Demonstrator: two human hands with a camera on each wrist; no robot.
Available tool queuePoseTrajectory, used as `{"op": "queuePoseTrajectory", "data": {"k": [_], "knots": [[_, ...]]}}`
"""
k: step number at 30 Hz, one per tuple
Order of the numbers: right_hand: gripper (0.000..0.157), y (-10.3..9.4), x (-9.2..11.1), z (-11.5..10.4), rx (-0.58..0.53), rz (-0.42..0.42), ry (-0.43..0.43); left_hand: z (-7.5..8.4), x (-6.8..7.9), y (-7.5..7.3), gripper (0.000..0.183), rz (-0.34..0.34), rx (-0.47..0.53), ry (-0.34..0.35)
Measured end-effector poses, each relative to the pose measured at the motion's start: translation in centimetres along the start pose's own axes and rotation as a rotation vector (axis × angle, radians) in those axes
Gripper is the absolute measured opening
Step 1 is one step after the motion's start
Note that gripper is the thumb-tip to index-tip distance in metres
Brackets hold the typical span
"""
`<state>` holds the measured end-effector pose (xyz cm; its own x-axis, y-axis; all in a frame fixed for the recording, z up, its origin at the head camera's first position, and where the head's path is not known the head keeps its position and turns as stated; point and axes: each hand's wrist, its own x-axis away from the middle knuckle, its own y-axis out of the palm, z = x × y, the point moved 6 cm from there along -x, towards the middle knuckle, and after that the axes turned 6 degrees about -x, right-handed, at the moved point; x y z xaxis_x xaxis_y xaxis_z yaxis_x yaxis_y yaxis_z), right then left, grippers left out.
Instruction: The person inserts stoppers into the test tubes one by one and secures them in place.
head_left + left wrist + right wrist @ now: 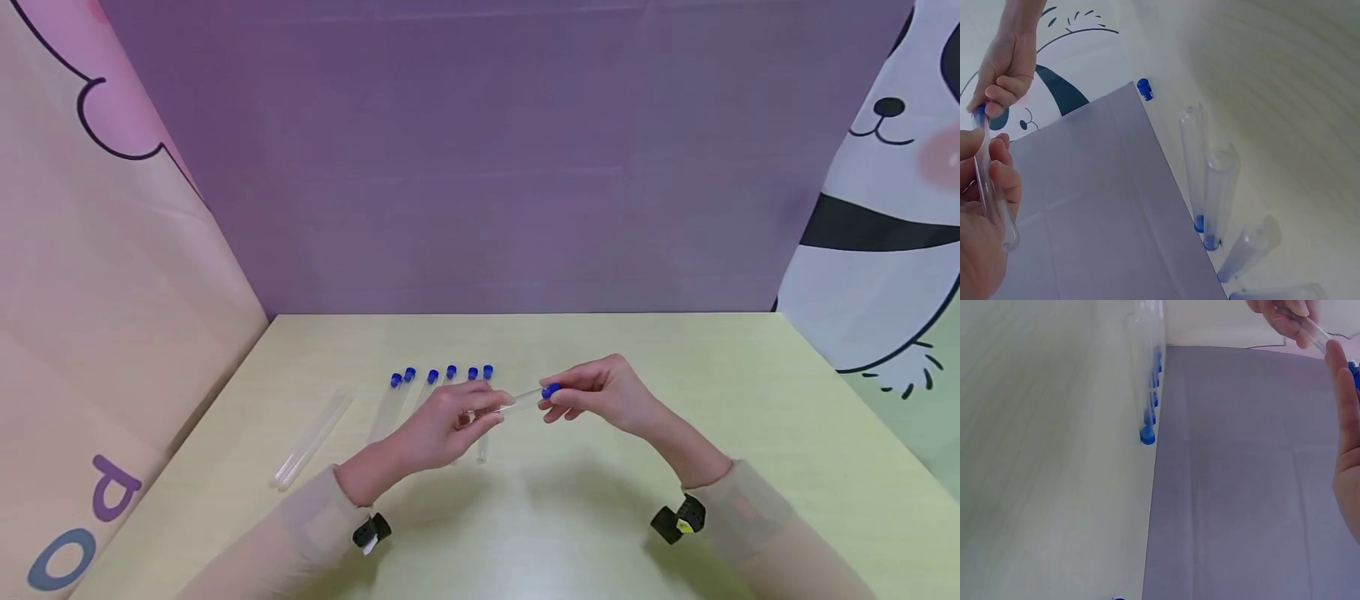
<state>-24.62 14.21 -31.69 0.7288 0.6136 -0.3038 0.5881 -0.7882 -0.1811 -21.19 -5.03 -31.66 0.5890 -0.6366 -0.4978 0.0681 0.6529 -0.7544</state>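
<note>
My left hand [442, 425] holds a clear test tube [522, 402] between thumb and fingers above the table. The tube slants up toward my right hand [611, 396], which pinches a blue cap [551, 391] at the tube's mouth. In the left wrist view the tube [988, 181] runs along the left fingers, its rounded end near the palm and the blue cap [980, 115] at the far end. How far the cap sits on the tube cannot be told. The right wrist view catches the right hand [1349, 425] only at its edge.
Several blue-capped test tubes [387, 412] lie side by side behind my left hand, partly hidden by it. Clear tubes [311, 442] without visible caps lie to the left. A loose blue cap [1145, 89] shows on the table [675, 358] in the left wrist view.
</note>
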Motion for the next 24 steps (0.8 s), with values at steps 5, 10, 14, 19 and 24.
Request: {"op": "queuePoseTrajectory", "data": {"k": [5,10,14,19,24], "knots": [[0.031,0.3,0.0,0.5,0.044,-0.019,0.081,-0.7,0.4,-0.1,0.02,-0.022,-0.01,-0.062],[0.027,0.1,0.5,0.5,0.103,-0.037,0.108,-1.1,0.7,0.0,0.018,-0.035,-0.006,-0.107],[0.026,-0.5,1.1,0.7,0.167,-0.032,0.113,-1.8,1.2,-0.1,0.017,-0.013,-0.004,-0.146],[0.026,-1.4,1.6,1.0,0.241,-0.033,0.106,-2.6,2.1,-0.7,0.018,0.016,0.018,-0.194],[0.024,-2.1,2.3,1.4,0.307,-0.028,0.104,-3.4,3.1,-1.0,0.019,-0.024,0.008,-0.257]]}}
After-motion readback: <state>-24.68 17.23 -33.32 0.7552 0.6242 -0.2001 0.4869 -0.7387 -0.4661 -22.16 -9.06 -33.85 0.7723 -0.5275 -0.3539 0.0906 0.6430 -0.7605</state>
